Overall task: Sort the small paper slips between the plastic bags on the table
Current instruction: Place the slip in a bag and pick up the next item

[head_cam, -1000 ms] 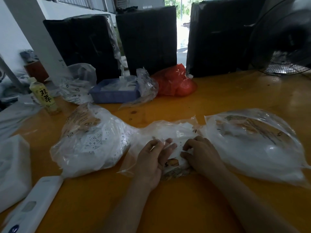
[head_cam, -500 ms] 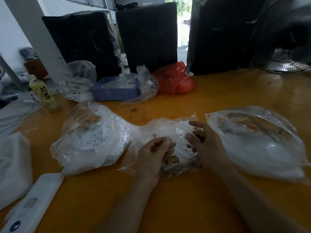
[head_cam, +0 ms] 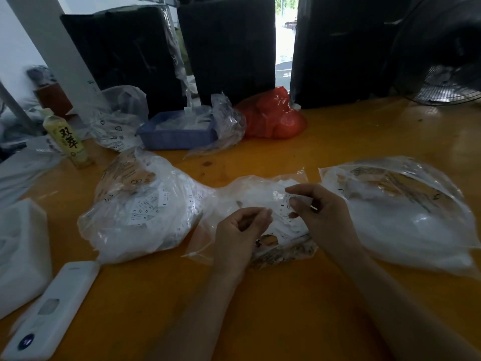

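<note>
- Lifting out of the middle bag point(head_cam: 250, 194), the right hand point(head_cam: 325, 217) now pinches a slip point(head_cam: 285, 204) between thumb and forefinger; a second ago it lay flat on the pile.
- Left hand point(head_cam: 242, 227): fingers curled over the same bag as before; whether it holds a slip cannot be told.
- Judgement: one slip is picked and read, its drop not yet made; the right bag point(head_cam: 406, 212) lies just beside the holding hand.
- Left bag point(head_cam: 140, 204): full of slips, resting on the table point(head_cam: 260, 308), touching the middle bag.
- Writing: "S" on the held slip; "XL" and "L" on slips in the left bag; "双萃" on the bottle point(head_cam: 69, 139) at far left.
- Other print on the bags is too blurred to read.
- Elsewhere: blue tray point(head_cam: 177, 134), red bag point(head_cam: 270, 115), white device point(head_cam: 52, 308) at near left.
</note>
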Tool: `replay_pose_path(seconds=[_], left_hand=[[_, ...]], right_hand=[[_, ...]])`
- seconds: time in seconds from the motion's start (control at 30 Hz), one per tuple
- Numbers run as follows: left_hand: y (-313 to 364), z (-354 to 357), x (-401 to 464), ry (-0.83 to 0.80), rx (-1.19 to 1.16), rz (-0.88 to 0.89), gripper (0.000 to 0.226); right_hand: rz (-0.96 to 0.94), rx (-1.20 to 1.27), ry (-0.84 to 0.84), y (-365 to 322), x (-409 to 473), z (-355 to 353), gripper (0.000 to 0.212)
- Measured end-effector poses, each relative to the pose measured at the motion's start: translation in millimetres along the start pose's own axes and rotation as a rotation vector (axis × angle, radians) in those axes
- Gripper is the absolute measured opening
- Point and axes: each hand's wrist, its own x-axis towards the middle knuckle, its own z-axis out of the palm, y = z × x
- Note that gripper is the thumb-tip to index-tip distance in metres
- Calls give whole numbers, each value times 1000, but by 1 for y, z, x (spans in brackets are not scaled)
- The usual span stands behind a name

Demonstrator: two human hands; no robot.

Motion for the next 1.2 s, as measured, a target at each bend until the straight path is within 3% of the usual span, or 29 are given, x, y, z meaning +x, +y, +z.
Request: replay_pose_path(seconds=[0.4, 0.67, 0.8, 1.07, 1.2], left_hand=[[1, 2, -4, -60, -37, -48, 13], [2, 2, -5, -131, -20, -60, 34], [2, 2, -6, -97, -6, -74, 27], [0, 0, -5, -103, 45, -77, 13], [1, 1, -4, -61, 44, -47, 11]], right_hand=[[-276, -426, -42, 7, -4, 8, 20], [-373, -469, -20, 5, -4, 7, 15], [-383, -459, -81, 6, -4, 7, 15], [-240, -409, -158, 8, -4, 6, 36], [21, -223, -71, 8, -2, 6, 52]])
